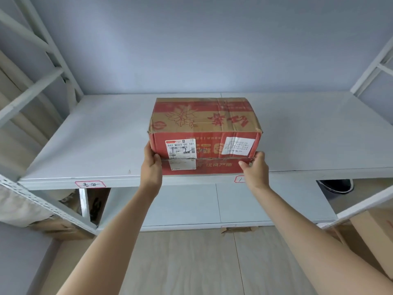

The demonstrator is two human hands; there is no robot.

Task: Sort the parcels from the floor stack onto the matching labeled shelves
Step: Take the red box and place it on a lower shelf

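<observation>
Cardboard parcel [204,133] on shelf [85,145] | left hand [151,167], right hand [254,170] grip clamped on lower corners (label [90,184] nearby)

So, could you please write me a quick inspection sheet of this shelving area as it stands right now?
Surface: white shelf, bare apart from one box; a lower shelf below it.
Job's things: red and brown cardboard box rests on the shelf near its front edge, white shipping label facing out; handwritten shelf tag on the front rail, a second tag partly hidden by the right hand.
Clutter: brown cartons at lower right; dark round object behind the shelf, unclear.
Grips: left hand and right hand each hold a lower front corner of the box.
Cables: nothing seen.
Surroundings: pale wall, white rack posts, wood-look floor.
</observation>
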